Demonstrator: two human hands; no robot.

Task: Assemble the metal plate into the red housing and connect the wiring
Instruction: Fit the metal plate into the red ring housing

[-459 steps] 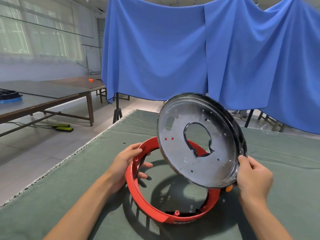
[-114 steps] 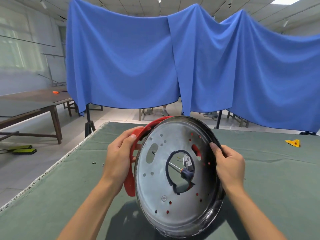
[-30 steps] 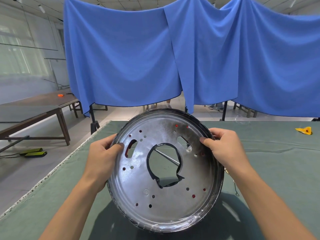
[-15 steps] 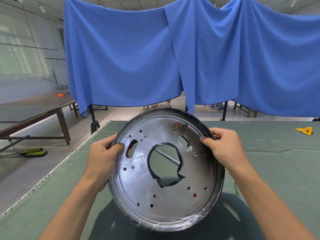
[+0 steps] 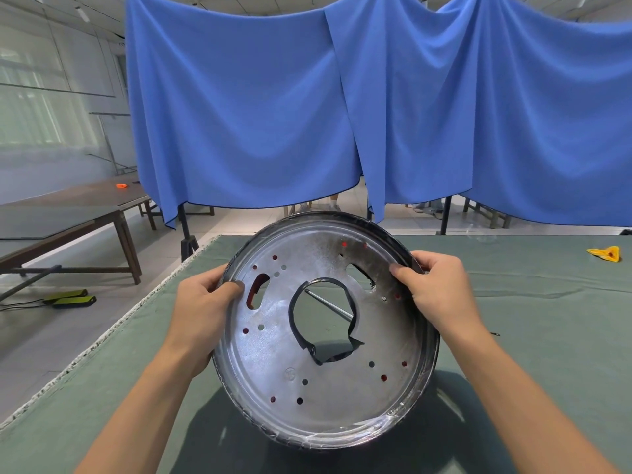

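A round metal plate (image 5: 328, 381) with a black-edged central hole and several small holes is held up, tilted toward me, above the green table. My left hand (image 5: 201, 309) grips its upper left rim, thumb on the face. My right hand (image 5: 434, 289) grips the upper right rim. The red housing (image 5: 254, 290) sits behind the plate and shows only as red through the slot and the small holes. A screwdriver shaft (image 5: 330, 304) lying on the table is visible through the central hole. No wiring can be made out.
The green cloth table (image 5: 530, 336) has its left edge (image 5: 113, 333) running diagonally. A yellow-orange piece (image 5: 605, 253) lies at the far right. Blue curtains (image 5: 342, 107) hang behind. A brown table (image 5: 68, 206) stands at the left.
Over the last second the plate has barely shifted, tilting a little. Earlier, the plate was held apart from the red housing on the table; now both are held together, the plate in front.
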